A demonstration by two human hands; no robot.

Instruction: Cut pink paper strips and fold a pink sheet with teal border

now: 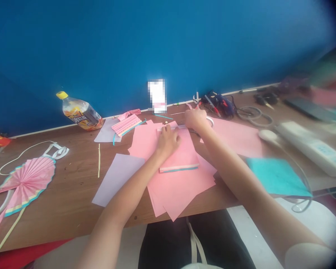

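Note:
My left hand [168, 141] lies knuckles up on the far end of a folded pink paper sheet with a blue edge [182, 157], fingers curled and pressing on its top fold. My right hand [195, 118] grips the same far edge a little to the right, fingers closed on it. The folded sheet rests on a loose pile of pink paper sheets [179, 190] in the middle of the brown wooden desk [72, 179]. A roll of tape [210, 120] shows just beyond my right hand.
A pleated pink paper fan [28, 183] lies at the left, a plastic bottle [80, 112] on its side by the blue wall. Lilac sheets [117, 177], a teal sheet [277, 175], a white power strip [310, 145], cables and scissors [218, 102] fill the right and back.

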